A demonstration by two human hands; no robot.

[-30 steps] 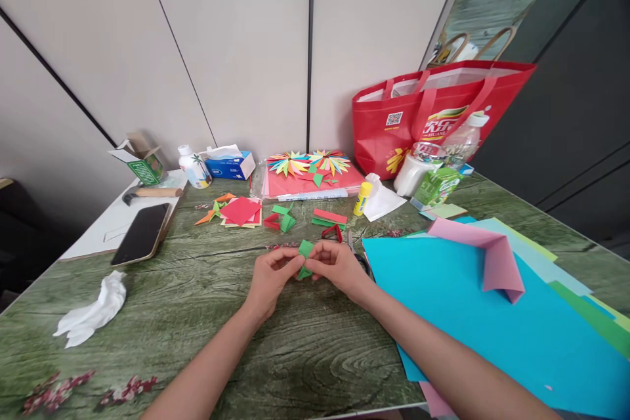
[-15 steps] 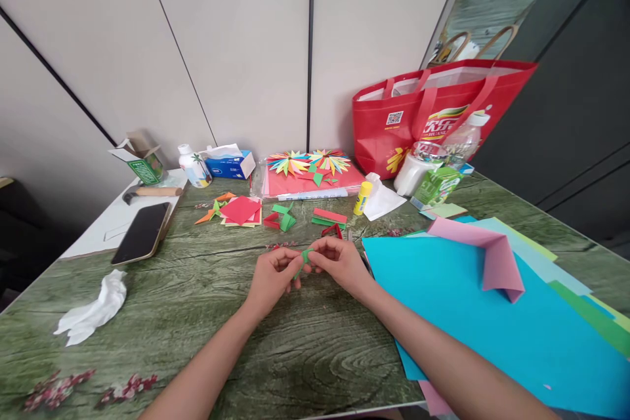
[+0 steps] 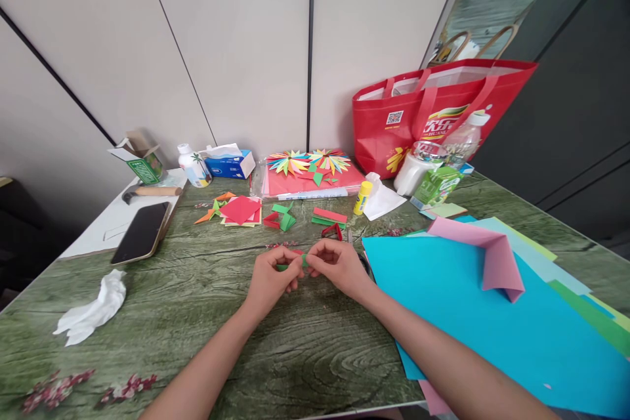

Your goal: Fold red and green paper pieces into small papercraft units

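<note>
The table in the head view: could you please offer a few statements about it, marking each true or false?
1. The left hand and right hand both pinch green paper. True.
2. The glue stick lies on its side. False: it stands upright.
3. The folded pink paper rests on the blue sheet. True.
4. The red bag stands left of the tissue box. False: it stands to its right.

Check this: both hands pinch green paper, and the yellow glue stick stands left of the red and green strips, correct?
Not quite: the head view shows the yellow glue stick right of the red and green strips. The left hand and right hand pinch green paper.
</note>
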